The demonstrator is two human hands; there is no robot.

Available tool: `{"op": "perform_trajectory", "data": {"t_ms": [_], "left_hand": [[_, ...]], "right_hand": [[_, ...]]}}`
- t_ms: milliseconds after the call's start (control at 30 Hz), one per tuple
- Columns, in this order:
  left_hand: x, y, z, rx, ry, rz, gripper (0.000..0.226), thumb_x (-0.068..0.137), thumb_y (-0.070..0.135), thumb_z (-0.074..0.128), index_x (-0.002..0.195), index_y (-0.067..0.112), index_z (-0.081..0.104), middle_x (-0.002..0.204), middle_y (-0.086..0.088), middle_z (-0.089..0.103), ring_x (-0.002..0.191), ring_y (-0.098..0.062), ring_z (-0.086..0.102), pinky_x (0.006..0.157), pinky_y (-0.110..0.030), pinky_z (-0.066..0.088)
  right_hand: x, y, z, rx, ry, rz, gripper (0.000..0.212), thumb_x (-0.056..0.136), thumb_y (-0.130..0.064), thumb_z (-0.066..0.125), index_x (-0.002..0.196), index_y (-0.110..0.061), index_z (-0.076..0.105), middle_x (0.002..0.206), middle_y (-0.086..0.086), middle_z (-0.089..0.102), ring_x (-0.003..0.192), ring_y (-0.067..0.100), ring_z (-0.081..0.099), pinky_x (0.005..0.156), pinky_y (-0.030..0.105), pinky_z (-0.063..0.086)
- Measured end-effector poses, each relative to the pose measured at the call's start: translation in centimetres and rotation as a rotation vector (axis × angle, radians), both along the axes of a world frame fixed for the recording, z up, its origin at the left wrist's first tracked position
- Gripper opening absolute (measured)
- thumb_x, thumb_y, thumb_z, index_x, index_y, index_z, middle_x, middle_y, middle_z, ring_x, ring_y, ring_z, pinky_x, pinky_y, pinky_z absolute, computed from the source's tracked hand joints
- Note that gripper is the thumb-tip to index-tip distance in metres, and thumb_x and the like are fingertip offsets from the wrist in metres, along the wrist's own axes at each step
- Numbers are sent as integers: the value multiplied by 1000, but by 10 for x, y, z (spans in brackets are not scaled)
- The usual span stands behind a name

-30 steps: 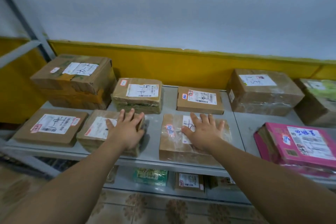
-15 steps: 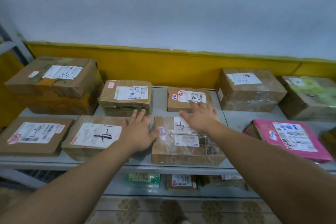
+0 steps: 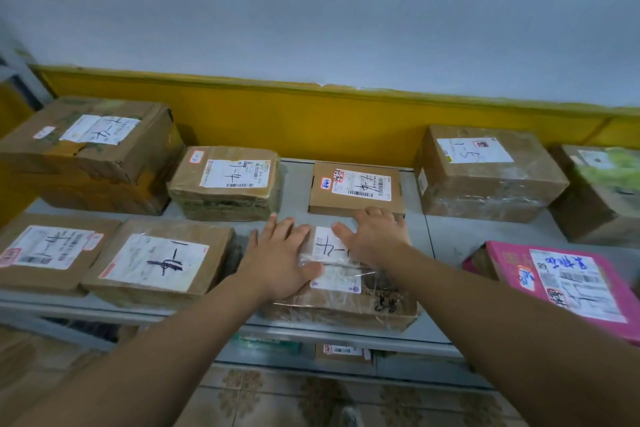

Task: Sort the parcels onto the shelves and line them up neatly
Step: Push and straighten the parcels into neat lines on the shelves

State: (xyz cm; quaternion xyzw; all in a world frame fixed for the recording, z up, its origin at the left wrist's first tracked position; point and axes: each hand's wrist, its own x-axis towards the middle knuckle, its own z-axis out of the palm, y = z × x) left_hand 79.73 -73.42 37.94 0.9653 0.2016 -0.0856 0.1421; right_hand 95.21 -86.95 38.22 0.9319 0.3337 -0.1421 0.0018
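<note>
The grey shelf (image 3: 446,243) carries labelled parcels in two rows, with the large carton (image 3: 90,152) at its back left corner. The film-wrapped parcel (image 3: 346,302) lies at the front edge, mid-shelf. The left hand (image 3: 280,260) and right hand (image 3: 375,236) press flat on its top, each grip open and fingers straight. The right fingertips may touch the flat box (image 3: 356,189) behind.
</note>
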Motion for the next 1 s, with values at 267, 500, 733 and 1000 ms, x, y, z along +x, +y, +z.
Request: {"op": "perform_trajectory", "data": {"t_ms": [267,500,733,1000], "left_hand": [[20,-17,-5,86,40,27,80,85,77,17,152,38,-2,162,3,-7,147,-24,-17,115,-53,-5],[19,-17,-9,90,-4,41,83,78,80,11,150,40,1,163,4,0,148,-21,-11,117,-47,4],[17,-19,-7,85,9,53,80,81,79,16,150,42,0,162,6,1,148,-19,-10,117,-46,3],[17,-19,-5,66,27,63,79,82,79,18,150,41,3,163,6,1,148,-19,-10,118,-46,4]], "right_hand": [[61,22,13,45,28,-32,76,92,-62,41,154,-21,24,158,11,27,144,33,24,116,49,26],[112,33,-20,-128,155,6,85,89,-74,38,157,-33,9,165,6,6,150,36,1,116,63,14],[110,42,-38,-140,152,84,79,91,-75,29,157,-36,10,166,8,1,151,36,-4,117,62,11],[97,34,-17,-45,165,39,77,93,-71,34,157,-33,14,165,9,6,150,38,3,116,59,18]]}}
